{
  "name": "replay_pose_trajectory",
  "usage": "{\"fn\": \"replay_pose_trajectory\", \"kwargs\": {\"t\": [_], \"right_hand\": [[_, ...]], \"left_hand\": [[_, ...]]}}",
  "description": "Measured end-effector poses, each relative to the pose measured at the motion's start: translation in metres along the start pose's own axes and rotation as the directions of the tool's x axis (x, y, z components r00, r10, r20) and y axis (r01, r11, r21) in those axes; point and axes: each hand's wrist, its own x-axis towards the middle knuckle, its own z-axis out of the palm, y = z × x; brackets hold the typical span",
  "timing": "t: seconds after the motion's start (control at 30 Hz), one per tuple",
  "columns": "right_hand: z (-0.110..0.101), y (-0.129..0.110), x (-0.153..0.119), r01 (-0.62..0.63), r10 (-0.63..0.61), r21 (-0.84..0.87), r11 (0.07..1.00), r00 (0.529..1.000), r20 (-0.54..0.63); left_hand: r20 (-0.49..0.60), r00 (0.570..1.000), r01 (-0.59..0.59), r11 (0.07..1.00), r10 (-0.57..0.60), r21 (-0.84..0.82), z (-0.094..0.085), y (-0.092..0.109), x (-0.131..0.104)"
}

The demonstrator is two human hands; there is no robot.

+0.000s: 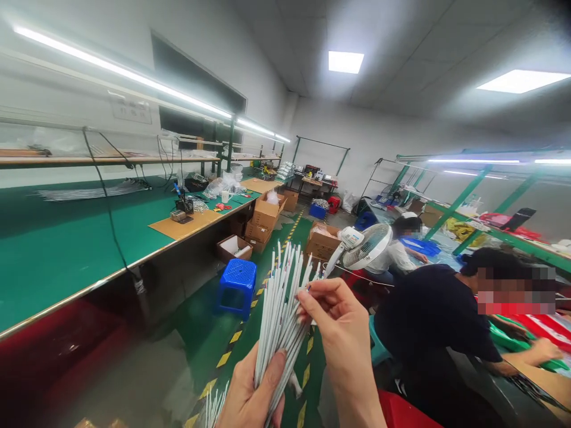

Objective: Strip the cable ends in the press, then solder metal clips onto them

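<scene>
A bundle of thin white cables (279, 297) stands in front of me, its tips fanned out at the top. My left hand (256, 386) is wrapped round the lower part of the bundle, thumb across the front. At the right side of the bundle, my right hand (339, 321) has thumb and index finger pinched on the upper part of a white cable; its other fingers are curled behind. Small dark and coloured wire ends show near some of the tips. More white cable ends (215, 404) poke up at the bottom, left of my left hand.
A long green workbench (66, 238) runs along the left, bearing a cardboard sheet (196, 223) and cables. A blue stool (238, 285) and cardboard boxes (263, 217) stand beside the aisle. On the right are a fan (368, 246) and two seated people, one in a dark shirt (428, 321).
</scene>
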Motion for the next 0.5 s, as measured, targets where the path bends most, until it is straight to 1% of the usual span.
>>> {"fn": "replay_pose_trajectory", "kwargs": {"t": [0.07,0.13,0.2,0.27,0.3,0.33,0.37,0.43,0.47,0.5], "right_hand": [[-0.001,0.004,0.009,0.038,-0.036,0.019,0.999,0.994,-0.102],[-0.004,0.004,0.017,0.075,-0.074,-0.006,0.997,0.981,-0.181],[-0.008,-0.001,0.018,0.110,-0.126,-0.082,0.991,0.966,-0.224],[-0.009,-0.007,0.011,0.150,-0.194,-0.187,0.971,0.949,-0.250],[-0.009,-0.010,0.004,0.166,-0.220,-0.231,0.959,0.948,-0.232],[-0.009,-0.011,-0.003,0.175,-0.227,-0.265,0.948,0.956,-0.183],[-0.007,-0.011,-0.009,0.178,-0.215,-0.286,0.941,0.971,-0.104],[-0.004,-0.008,-0.018,0.161,-0.146,-0.315,0.935,0.987,0.070],[-0.003,-0.006,-0.020,0.145,-0.109,-0.331,0.932,0.986,0.125],[-0.002,-0.003,-0.021,0.128,-0.080,-0.349,0.928,0.986,0.150]], "left_hand": [[-0.016,1.000,0.009,1.000,-0.009,-0.002,0.001,0.003,0.000],[-0.031,0.999,0.024,1.000,-0.024,-0.010,0.002,0.004,0.000],[-0.048,0.998,0.041,0.999,-0.042,-0.019,0.003,0.004,0.001],[-0.061,0.997,0.048,0.999,-0.050,-0.023,0.004,0.002,0.002],[-0.063,0.997,0.047,0.999,-0.049,-0.024,0.004,0.000,0.003],[-0.062,0.997,0.042,0.999,-0.043,-0.022,0.004,-0.002,0.004],[-0.058,0.998,0.034,0.999,-0.035,-0.023,0.004,-0.004,0.005],[-0.045,0.999,0.023,0.999,-0.024,-0.025,0.004,-0.006,0.007],[-0.038,0.999,0.025,0.999,-0.026,-0.027,0.004,-0.007,0.008],[-0.033,0.999,0.030,0.999,-0.031,-0.027,0.004,-0.008,0.008]]}}
